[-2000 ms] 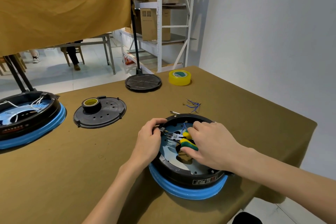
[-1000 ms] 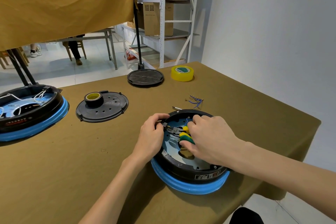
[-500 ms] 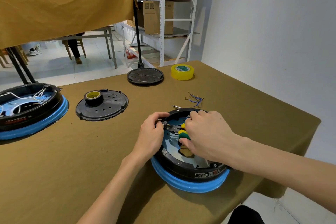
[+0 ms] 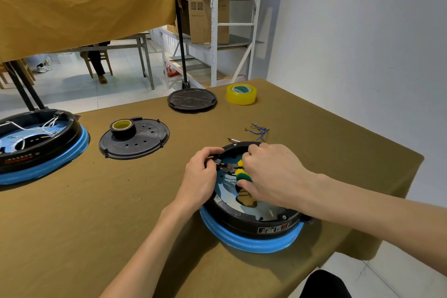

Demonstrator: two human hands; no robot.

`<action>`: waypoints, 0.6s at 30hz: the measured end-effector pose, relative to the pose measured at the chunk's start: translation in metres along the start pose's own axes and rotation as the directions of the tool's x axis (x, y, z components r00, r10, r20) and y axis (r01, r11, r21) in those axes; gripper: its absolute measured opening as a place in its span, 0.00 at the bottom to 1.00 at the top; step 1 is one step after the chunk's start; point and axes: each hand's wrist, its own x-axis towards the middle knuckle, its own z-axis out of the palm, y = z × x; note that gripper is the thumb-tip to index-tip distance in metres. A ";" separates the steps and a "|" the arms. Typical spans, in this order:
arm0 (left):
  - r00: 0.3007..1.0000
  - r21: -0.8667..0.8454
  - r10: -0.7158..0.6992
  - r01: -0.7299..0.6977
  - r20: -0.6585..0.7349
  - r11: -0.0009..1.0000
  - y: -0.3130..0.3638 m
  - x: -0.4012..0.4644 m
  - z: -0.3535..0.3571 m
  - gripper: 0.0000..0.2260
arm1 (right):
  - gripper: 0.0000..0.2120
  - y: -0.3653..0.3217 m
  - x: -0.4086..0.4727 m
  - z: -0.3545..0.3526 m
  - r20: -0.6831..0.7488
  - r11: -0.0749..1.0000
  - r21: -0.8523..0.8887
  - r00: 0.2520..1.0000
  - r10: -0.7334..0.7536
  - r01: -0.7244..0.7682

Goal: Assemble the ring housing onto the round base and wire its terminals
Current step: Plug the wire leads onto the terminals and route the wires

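Observation:
A black ring housing [image 4: 256, 221] sits on a blue round base [image 4: 249, 242] near the table's front right edge. My right hand [image 4: 268, 174] grips pliers with yellow and green handles [image 4: 242, 173] inside the ring, jaws pointing left. My left hand [image 4: 200, 176] rests over the ring's left rim and pinches something small at the plier jaws; what it is stays hidden by the fingers. The light blue inner plate [image 4: 228, 184] shows between the hands.
A second black ring on a blue base [image 4: 41, 150] with white wires stands at the far left. A black cover plate [image 4: 137, 140] carries a roll of black tape [image 4: 122, 127]. Another black disc [image 4: 192, 99], yellow tape roll [image 4: 241, 94] and loose blue wires [image 4: 258, 131] lie farther back.
Both hands stay at the same spot inside the ring, with the pliers shifting only slightly. The view has tilted and moved a little closer.

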 end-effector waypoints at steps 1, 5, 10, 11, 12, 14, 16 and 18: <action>1.000 0.002 0.002 -0.002 -0.002 1.000 0.000 0.000 0.000 0.18 | 0.20 0.000 0.000 0.000 0.006 1.000 0.011 1.000 0.000 0.000; 1.000 0.007 0.006 -0.006 -0.004 1.000 0.000 0.001 0.001 0.18 | 0.19 0.000 0.000 -0.001 0.025 0.999 0.047 1.000 -0.007 0.006; 1.000 0.009 0.002 -0.002 -0.006 1.000 0.000 0.000 0.000 0.18 | 0.16 0.002 0.000 -0.004 0.066 0.998 0.050 0.997 -0.034 0.031; 1.000 0.009 0.001 -0.001 -0.006 1.000 0.000 0.000 0.000 0.18 | 0.15 0.002 0.000 -0.004 0.072 0.998 0.051 0.997 -0.036 0.032; 1.000 0.007 0.001 -0.001 -0.006 1.000 0.000 0.001 0.000 0.18 | 0.15 0.001 0.000 -0.004 0.075 0.998 0.055 0.997 -0.035 0.030; 1.000 0.004 0.002 -0.002 -0.001 1.000 0.001 0.001 0.000 0.18 | 0.15 -0.001 0.001 -0.004 0.082 0.998 0.058 0.996 -0.025 0.020; 1.000 0.003 0.002 -0.002 0.003 1.000 0.001 0.000 0.000 0.18 | 0.18 -0.001 0.004 -0.005 0.093 0.998 0.060 0.996 -0.010 0.004; 1.000 -0.001 0.001 -0.001 0.005 1.000 0.002 0.000 -0.001 0.18 | 0.19 0.000 0.007 -0.006 0.104 0.998 0.056 0.995 0.003 -0.009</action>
